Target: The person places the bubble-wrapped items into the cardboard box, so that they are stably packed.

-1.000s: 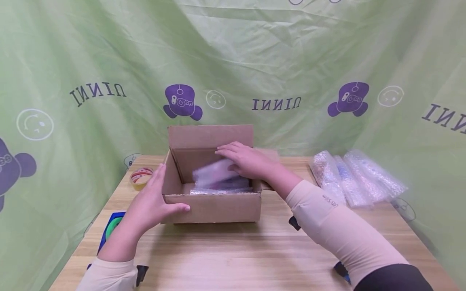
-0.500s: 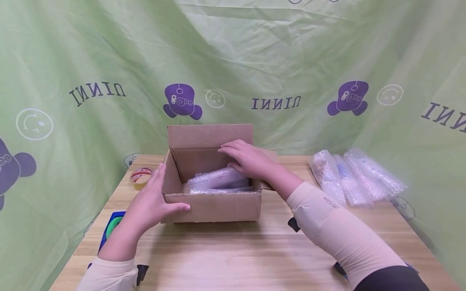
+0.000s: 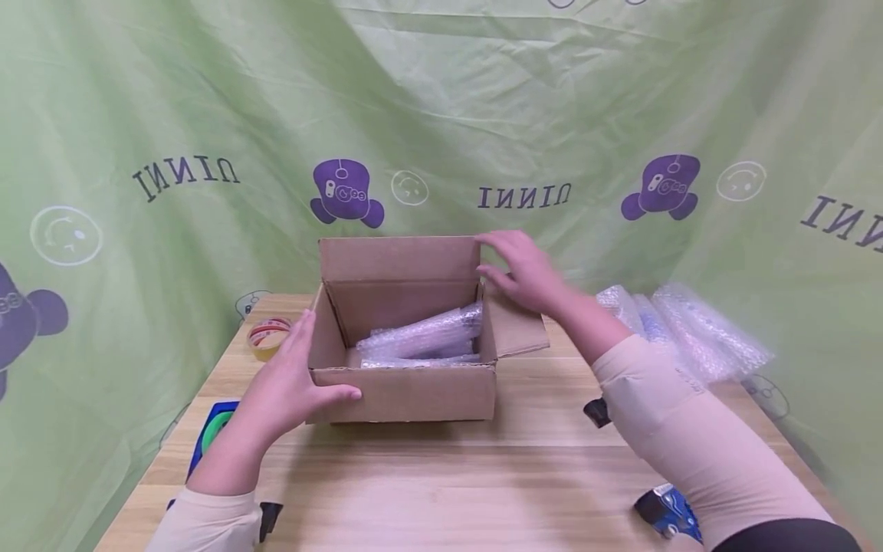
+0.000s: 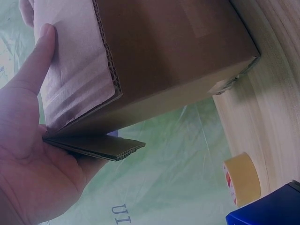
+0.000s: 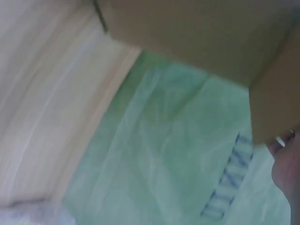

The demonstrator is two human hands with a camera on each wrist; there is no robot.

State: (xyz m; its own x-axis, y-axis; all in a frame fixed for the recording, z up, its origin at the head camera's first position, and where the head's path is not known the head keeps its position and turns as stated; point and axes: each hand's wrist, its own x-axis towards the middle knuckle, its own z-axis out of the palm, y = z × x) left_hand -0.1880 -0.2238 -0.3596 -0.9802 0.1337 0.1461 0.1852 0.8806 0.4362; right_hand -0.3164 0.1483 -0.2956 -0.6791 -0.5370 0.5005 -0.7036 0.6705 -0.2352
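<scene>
Two hands at open cardboard box (image 3: 403,391), centre of wooden table (image 3: 441,483). Left hand (image 3: 293,387) flat against box's left wall, fingers straight, thumb on front panel. Right hand (image 3: 520,268) raised at rear-right corner, fingers relaxed, holding nothing; contact with rear flap not determinable. Bubble-wrapped items (image 3: 421,337) inside box. More bubble-wrapped bundles (image 3: 683,333) right of box. Tape roll (image 3: 267,337) left of box.

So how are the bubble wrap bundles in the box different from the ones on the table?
The bundles in the box lie inside the cardboard box, between the two hands; the bundles on the table lie in the open, to its right. Those on the table look blurrier. Both are clear bubble wrap around something.
</scene>
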